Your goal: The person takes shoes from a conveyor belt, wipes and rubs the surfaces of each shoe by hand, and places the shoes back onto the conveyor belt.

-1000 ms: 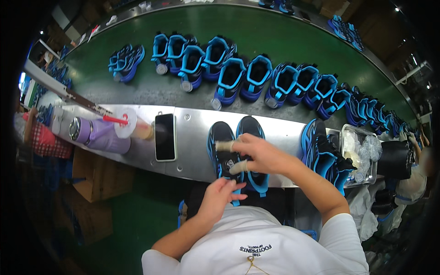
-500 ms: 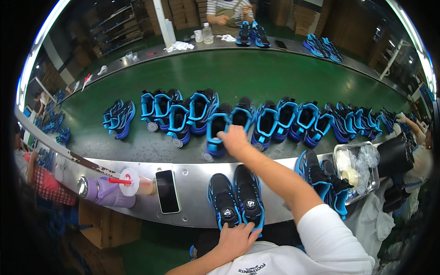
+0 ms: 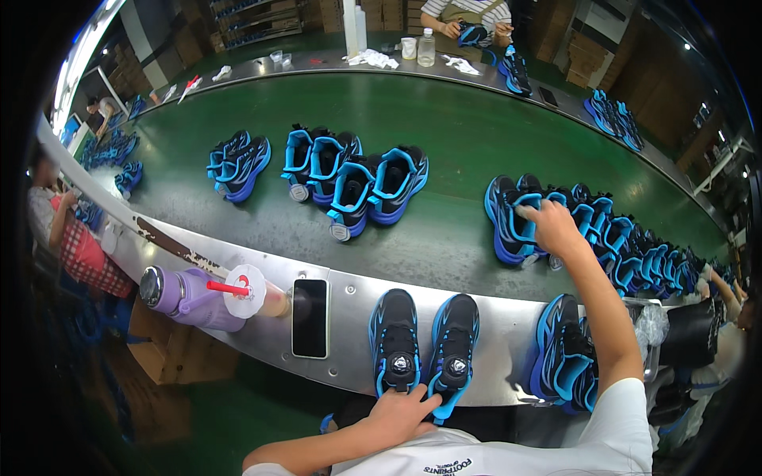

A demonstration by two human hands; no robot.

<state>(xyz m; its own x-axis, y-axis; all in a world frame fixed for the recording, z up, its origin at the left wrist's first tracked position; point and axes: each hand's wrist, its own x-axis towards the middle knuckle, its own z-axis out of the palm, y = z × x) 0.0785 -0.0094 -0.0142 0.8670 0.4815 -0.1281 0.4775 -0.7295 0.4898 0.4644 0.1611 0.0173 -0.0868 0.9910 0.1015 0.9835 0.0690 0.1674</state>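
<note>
A pair of black sneakers with blue soles and round dials stands on the metal ledge before me, the left sneaker (image 3: 395, 341) beside the right sneaker (image 3: 455, 349). Their heels point toward me. My left hand (image 3: 401, 414) is closed at the heel collars, its fingertips partly hidden. Out over the green conveyor belt, my right hand (image 3: 553, 228) grips the collar of a matching sneaker (image 3: 506, 222) at the near end of a tight row of sneakers (image 3: 615, 230). Farther left on the belt stand a cluster of several sneakers (image 3: 353, 194) and another pair (image 3: 240, 166).
A purple bottle (image 3: 194, 297), a drink cup with a red straw (image 3: 246, 293) and a phone (image 3: 310, 319) occupy the ledge at left. More sneakers (image 3: 559, 349) and a metal tray (image 3: 652, 337) are at right. Across the belt, a co-worker (image 3: 468, 24) handles a sneaker.
My right hand has moved right along the belt, and the sneakers there have bunched rightward, apart from the left cluster. The pair under my left hand has spread slightly. The view has shifted.
</note>
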